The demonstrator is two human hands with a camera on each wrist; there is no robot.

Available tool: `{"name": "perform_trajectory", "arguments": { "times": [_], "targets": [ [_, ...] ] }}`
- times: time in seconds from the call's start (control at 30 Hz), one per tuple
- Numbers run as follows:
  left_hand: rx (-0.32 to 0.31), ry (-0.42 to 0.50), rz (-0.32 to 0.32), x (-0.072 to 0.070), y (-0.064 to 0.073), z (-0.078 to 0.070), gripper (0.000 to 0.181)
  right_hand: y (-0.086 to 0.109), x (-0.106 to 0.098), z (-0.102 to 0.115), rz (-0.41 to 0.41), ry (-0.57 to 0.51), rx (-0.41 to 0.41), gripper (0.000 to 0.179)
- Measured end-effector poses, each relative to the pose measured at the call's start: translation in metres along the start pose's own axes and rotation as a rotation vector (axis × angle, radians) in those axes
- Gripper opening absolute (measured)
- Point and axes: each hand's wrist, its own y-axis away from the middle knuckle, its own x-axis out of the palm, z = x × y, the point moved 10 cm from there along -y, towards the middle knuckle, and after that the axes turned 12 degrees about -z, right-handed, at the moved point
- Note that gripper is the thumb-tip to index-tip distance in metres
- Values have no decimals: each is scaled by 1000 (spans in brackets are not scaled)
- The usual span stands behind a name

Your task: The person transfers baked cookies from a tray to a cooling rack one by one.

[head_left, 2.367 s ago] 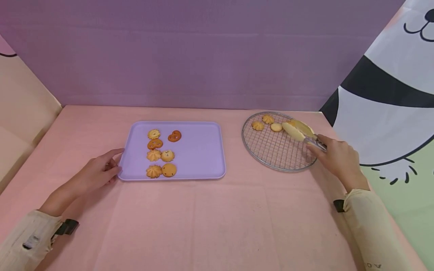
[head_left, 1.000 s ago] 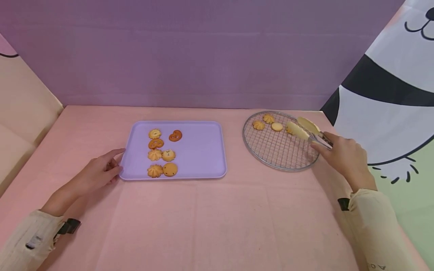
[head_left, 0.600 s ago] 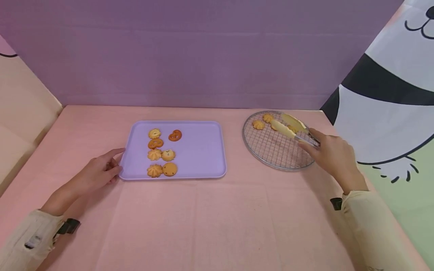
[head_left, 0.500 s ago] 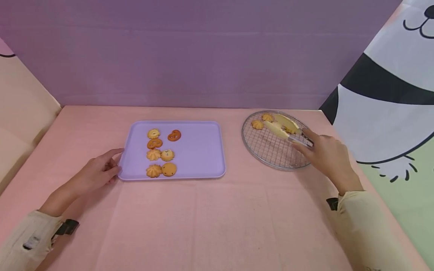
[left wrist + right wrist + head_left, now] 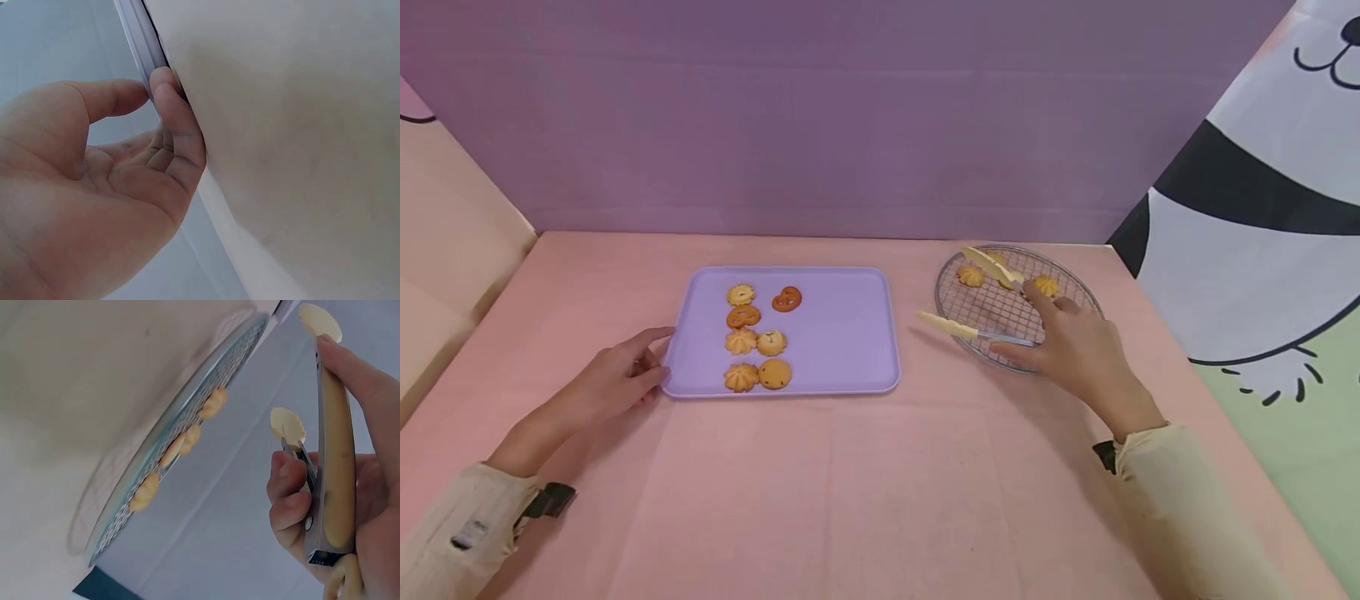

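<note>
Along its left edge, a lavender tray (image 5: 842, 333) is held by my left hand (image 5: 602, 383), thumb and curled fingers at the rim (image 5: 140, 44) in the left wrist view. Shell-shaped cookies (image 5: 741, 377), round cookies (image 5: 774, 374) and pretzels (image 5: 787, 299) lie on its left half. My right hand (image 5: 1075, 350) grips cream-tipped tongs (image 5: 951, 324), whose two arms are spread wide with nothing between them. They hover over the left part of a round wire rack (image 5: 1000, 317). On the rack are a flower-shaped cookie (image 5: 971, 276), another cookie (image 5: 1047, 286) and more partly hidden behind the tongs.
Pink cloth covers the table (image 5: 880, 492), with a gap of it between tray and rack. A purple backdrop (image 5: 850, 125) rises behind. On the right side stands a panel with a printed cartoon animal (image 5: 1262, 275).
My right hand has moved left with the tongs, from the right-hand cookie across the rack, and the tong arms have spread wide apart. My left hand and the tray have stayed put.
</note>
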Motion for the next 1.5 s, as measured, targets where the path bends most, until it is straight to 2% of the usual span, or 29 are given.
{"name": "perform_trajectory", "arguments": {
  "times": [0.47, 0.67, 0.97, 1.17, 1.33, 1.5],
  "targets": [
    [0, -19, -6, -2, 0, 0, 50, -3, -6, 64, -68, 5, -180, 93],
    [-3, -2, 0, 0, -2, -2, 51, -3, -6, 76, -77, -25, -193, 93],
    [-17, 8, 12, 1, -2, -1, 51, -7, 6, 95, -52, -77, -222, 94],
    [-17, 5, 15, 1, -2, 1, 51, -15, 23, 115, 53, -91, -221, 103],
    [-20, -4, 15, 0, -1, -1, 51, -23, 35, 135, 73, -70, -290, 94],
    [-18, -13, 15, -1, -1, -3, 51, -34, 45, 150, 91, -102, -304, 86]
  ]
}}
